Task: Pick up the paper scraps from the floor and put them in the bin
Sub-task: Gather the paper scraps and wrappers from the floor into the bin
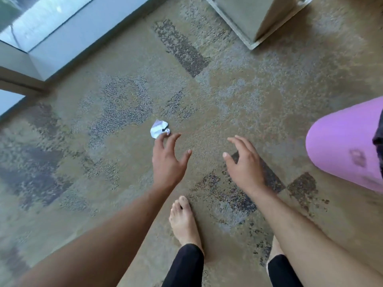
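Observation:
A crumpled white paper scrap lies on the patterned carpet near the middle of the view. My left hand hovers just below and to the right of it, fingers spread, the fingertips almost at the scrap's edge and holding nothing. My right hand is further right, also spread and empty, well apart from the scrap. A purple bin stands at the right edge, with only part of its side showing.
My bare feet stand on the carpet below the hands. A window frame and sill run along the upper left. The base of a pale furniture piece sits at the top right.

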Action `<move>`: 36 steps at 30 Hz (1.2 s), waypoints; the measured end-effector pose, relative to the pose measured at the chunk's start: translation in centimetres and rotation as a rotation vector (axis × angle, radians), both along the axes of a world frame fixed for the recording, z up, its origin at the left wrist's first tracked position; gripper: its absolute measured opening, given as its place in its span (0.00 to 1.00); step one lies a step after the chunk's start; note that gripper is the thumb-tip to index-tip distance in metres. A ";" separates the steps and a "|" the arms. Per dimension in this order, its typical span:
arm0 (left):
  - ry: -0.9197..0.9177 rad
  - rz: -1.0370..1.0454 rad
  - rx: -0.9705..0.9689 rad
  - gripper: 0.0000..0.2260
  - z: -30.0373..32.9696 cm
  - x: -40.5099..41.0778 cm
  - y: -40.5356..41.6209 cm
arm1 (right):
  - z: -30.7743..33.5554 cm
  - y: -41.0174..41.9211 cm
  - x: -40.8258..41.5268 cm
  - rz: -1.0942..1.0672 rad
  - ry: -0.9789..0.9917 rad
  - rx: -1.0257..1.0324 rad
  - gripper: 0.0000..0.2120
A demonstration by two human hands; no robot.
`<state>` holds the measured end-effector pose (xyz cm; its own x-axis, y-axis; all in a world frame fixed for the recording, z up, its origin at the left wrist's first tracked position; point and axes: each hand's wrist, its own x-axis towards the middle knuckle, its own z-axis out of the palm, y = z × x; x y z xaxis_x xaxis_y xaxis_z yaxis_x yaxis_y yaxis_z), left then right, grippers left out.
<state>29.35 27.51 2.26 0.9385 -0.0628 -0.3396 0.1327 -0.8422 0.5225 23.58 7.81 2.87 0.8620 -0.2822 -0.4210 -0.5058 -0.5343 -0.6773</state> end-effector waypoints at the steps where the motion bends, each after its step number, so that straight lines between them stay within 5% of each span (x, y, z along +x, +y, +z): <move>1: 0.007 -0.019 0.056 0.26 -1.5 0.4 1.8 | -1.8 0.8 0.2 0.038 0.046 -0.027 0.23; 6: -0.014 -0.072 0.190 0.32 -8.3 2.7 6.8 | -10.2 2.6 0.6 0.211 0.153 -0.302 0.31; 13: -0.061 -0.160 0.372 0.28 -13.7 6.5 6.1 | -16.6 3.1 1.8 0.291 0.125 -0.564 0.35; 19: -0.142 -0.124 0.119 0.12 -15.4 6.8 6.2 | -18.1 3.1 1.6 0.310 0.115 -0.607 0.35; 30: -0.044 -0.220 -0.043 0.04 -9.2 6.7 1.2 | -11.5 2.3 2.8 0.247 0.172 -0.290 0.32; 36: 0.135 -0.183 -0.417 0.04 -0.7 2.5 -8.8 | -3.1 0.0 1.2 -0.289 0.032 0.249 0.20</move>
<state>31.82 18.74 1.59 0.8485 -0.3795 -0.3688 0.0921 -0.5805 0.8091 24.77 7.84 -0.25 0.7472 -0.3972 -0.5328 -0.6343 -0.1873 -0.7500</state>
